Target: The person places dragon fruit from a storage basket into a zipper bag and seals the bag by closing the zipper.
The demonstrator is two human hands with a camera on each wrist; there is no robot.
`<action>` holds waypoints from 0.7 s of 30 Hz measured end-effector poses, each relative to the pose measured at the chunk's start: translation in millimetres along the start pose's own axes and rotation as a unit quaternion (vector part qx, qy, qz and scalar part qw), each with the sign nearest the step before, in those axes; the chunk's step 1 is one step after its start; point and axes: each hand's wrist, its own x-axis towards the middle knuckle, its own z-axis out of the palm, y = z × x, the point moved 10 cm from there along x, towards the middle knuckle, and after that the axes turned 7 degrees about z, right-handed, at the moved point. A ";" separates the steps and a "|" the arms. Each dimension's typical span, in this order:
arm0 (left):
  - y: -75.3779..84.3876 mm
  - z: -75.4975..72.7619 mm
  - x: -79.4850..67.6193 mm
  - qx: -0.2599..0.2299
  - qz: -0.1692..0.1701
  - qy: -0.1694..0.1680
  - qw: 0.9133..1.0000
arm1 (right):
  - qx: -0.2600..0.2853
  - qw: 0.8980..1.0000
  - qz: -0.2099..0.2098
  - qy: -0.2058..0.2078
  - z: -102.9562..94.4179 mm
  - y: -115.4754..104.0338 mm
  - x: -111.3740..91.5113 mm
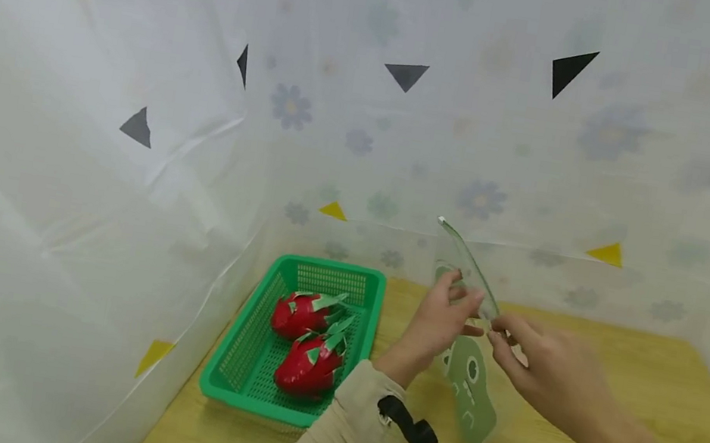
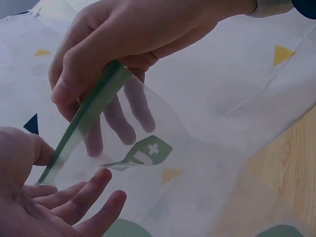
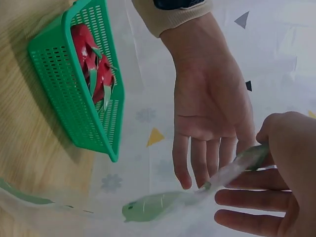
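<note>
A clear zip bag (image 1: 472, 407) with a green cartoon face hangs between the hands over the table. My right hand (image 1: 547, 365) pinches one end of its green zip strip (image 2: 84, 113) between thumb and fingers. In the right wrist view the other fingers of this hand reach out behind the strip. My left hand (image 1: 440, 315) is at the bag's mouth, its fingers spread and extended, with the thumb right at the strip. From the left wrist view, more printed green shapes (image 2: 153, 150) show through the clear plastic.
At the left of the wooden table (image 1: 609, 413) stands a green mesh basket (image 1: 225, 355). Two red dragon fruits (image 1: 308, 368) with green leafy tips lie in it. White sheeting (image 1: 477, 140) with flowers and taped triangles rises behind the table and on its left.
</note>
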 end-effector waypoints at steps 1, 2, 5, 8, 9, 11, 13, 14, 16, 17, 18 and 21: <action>-0.5 -0.3 -0.7 0.001 -0.003 -0.001 1.000 | 0.017 0.999 0.020 -0.019 2.9 1.7 -0.1; -0.6 0.2 -1.4 0.004 -0.005 -0.004 1.000 | 0.038 0.998 0.042 -0.037 5.7 4.1 -0.2; 0.6 4.1 -2.6 0.016 -0.002 -0.021 1.000 | 0.102 0.986 0.110 -0.078 11.9 15.0 0.0; 4.6 11.1 -4.0 0.034 0.011 -0.046 0.998 | 0.169 0.965 0.174 -0.101 16.8 29.9 0.8; 5.2 14.3 -5.0 0.042 0.014 -0.058 0.997 | 0.182 0.959 0.191 -0.102 17.8 35.3 1.0; 5.3 21.2 -7.4 0.057 0.019 -0.085 0.995 | 0.202 0.948 0.224 -0.100 19.4 47.1 0.8; 3.4 26.6 -10.4 0.073 0.020 -0.108 0.991 | 0.210 0.940 0.251 -0.097 20.7 58.1 0.1; 2.1 28.4 -11.6 0.080 0.020 -0.116 0.990 | 0.211 0.937 0.261 -0.101 22.4 62.8 -0.7; -0.3 29.7 -13.7 0.095 0.019 -0.125 0.987 | 0.208 0.930 0.277 -0.120 27.6 70.0 -2.9; -1.1 29.4 -14.4 0.102 0.018 -0.126 0.987 | 0.207 0.927 0.281 -0.134 31.1 71.9 -3.9; -1.4 29.0 -14.7 0.105 0.018 -0.127 0.986 | 0.207 0.924 0.285 -0.150 35.0 73.4 -5.1; -1.4 26.6 -14.0 0.119 0.016 -0.126 0.985 | 0.225 0.911 0.294 -0.181 42.5 76.3 -7.4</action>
